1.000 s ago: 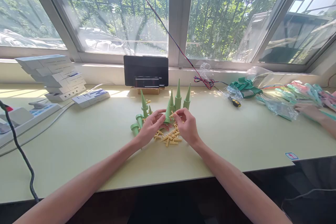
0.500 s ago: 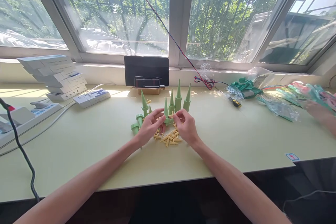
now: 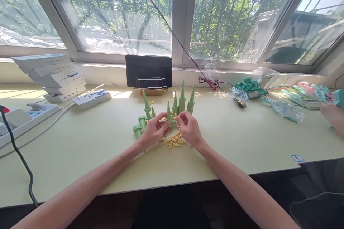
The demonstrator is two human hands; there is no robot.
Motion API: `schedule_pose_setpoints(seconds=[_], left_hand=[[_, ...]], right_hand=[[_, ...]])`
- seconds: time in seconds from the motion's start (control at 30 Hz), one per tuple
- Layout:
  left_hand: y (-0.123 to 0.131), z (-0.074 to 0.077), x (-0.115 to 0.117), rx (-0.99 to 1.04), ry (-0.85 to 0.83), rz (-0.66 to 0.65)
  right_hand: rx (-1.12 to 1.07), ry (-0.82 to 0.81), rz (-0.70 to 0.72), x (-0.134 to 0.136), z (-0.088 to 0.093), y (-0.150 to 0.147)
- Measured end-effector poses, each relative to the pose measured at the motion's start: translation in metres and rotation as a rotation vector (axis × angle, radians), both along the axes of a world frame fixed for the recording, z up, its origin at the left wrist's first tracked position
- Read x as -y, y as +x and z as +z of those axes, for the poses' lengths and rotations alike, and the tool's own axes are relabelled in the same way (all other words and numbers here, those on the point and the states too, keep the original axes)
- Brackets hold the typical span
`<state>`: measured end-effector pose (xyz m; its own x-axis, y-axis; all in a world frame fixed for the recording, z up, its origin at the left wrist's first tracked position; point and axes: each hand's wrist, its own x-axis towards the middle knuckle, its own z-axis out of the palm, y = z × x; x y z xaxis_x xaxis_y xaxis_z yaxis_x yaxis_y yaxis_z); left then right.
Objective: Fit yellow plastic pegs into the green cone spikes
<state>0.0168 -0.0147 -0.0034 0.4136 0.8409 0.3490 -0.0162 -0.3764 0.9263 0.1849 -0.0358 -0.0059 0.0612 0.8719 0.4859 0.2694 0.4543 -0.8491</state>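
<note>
Head view, frame centre: left hand (image 3: pixel 152 131) grasps a green cone (image 3: pixel 168 111), long axis upright, tip pointing up toward the window (image 3: pixel 118 10). Right hand (image 3: pixel 189 129) pinches at its base, over tan pegs (image 3: pixel 174 140); fingers hide what it holds.

A slim green cone (image 3: pixel 168 111) stands upright, tip up, at the frame's centre. Just below it lies a loose heap of small yellow pegs (image 3: pixel 174 140).

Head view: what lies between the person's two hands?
An upright green cone, between left hand and right hand, with scattered yellow pegs; head view shows it.
</note>
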Motion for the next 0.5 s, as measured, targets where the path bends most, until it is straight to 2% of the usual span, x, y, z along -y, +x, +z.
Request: schedule_pose_setpoints(seconds=[0.5], left_hand=[[-0.0030, -0.0010, -0.0051, -0.170, 0.307, 0.078]], right_hand=[[0.025, -0.057, 0.059, 0.0010, -0.0012, 0.0000]])
